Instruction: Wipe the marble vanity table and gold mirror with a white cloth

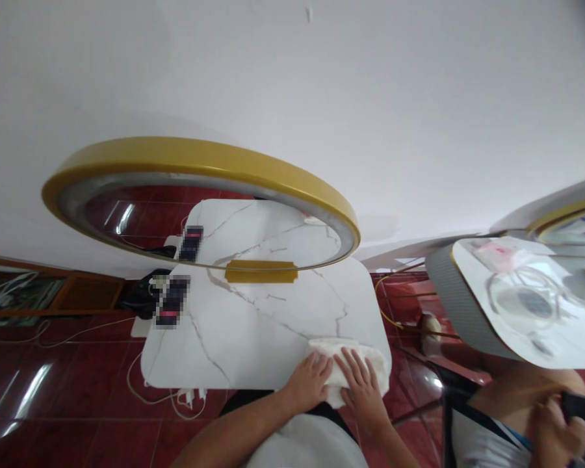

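Observation:
A white cloth lies bunched at the front right corner of a white marble-patterned table. Flat on the cloth, with its fingers spread, rests my right hand. My left hand lies at the cloth's left edge, fingers slightly bent and touching it; its fingertips are partly hard to make out. Part of the cloth hangs over the table's front edge between my hands.
A round gold-framed mirror stands at the back on a gold base. A blurred dark item lies on the left. Cables hang below. At right, a seated person's hand holds a dark object near another table.

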`<state>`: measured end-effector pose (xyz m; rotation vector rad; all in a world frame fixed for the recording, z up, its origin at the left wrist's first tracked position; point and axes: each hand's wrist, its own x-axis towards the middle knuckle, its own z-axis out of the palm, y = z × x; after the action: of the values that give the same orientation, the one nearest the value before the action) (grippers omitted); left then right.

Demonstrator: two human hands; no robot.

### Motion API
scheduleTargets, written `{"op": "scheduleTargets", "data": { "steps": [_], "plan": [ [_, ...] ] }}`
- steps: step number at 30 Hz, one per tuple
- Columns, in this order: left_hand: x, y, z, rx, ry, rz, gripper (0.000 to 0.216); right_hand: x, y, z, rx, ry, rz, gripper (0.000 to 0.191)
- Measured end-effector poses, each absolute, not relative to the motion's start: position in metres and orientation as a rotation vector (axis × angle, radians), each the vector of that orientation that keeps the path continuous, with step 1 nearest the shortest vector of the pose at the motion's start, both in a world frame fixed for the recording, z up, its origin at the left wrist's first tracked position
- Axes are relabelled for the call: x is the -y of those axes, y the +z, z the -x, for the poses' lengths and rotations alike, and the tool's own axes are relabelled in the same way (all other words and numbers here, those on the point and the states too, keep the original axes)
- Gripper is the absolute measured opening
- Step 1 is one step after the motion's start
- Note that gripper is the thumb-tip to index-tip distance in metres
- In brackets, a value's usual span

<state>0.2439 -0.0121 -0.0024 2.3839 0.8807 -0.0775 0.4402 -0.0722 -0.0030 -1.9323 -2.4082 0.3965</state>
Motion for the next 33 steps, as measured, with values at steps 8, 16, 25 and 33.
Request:
{"op": "scheduleTargets", "data": {
  "steps": [8, 16, 25, 33],
  "plan": [
    [0.014, -0.003, -0.275, -0.835, -0.1, -2.407, 0.065, 0.081, -0.01, -0.469, 2.443, 0.389, 1.914, 0.067],
    [-0.035, -0.016, -0.29, -1.089, 0.031, -2.381, 0.065, 0.009, -0.013, -0.488, 2.482, 0.36, 1.843, 0.067],
    [-0.146, -0.001, -0.319, -1.26, 0.139, -2.333, 0.054, -0.113, -0.015, -0.509, 2.463, 0.314, 1.838, 0.062],
    [-0.196, 0.003, -0.323, -1.324, 0.215, -2.282, 0.052, -0.188, -0.026, -0.521, 2.46, 0.519, 1.793, 0.064]
  ]
}}
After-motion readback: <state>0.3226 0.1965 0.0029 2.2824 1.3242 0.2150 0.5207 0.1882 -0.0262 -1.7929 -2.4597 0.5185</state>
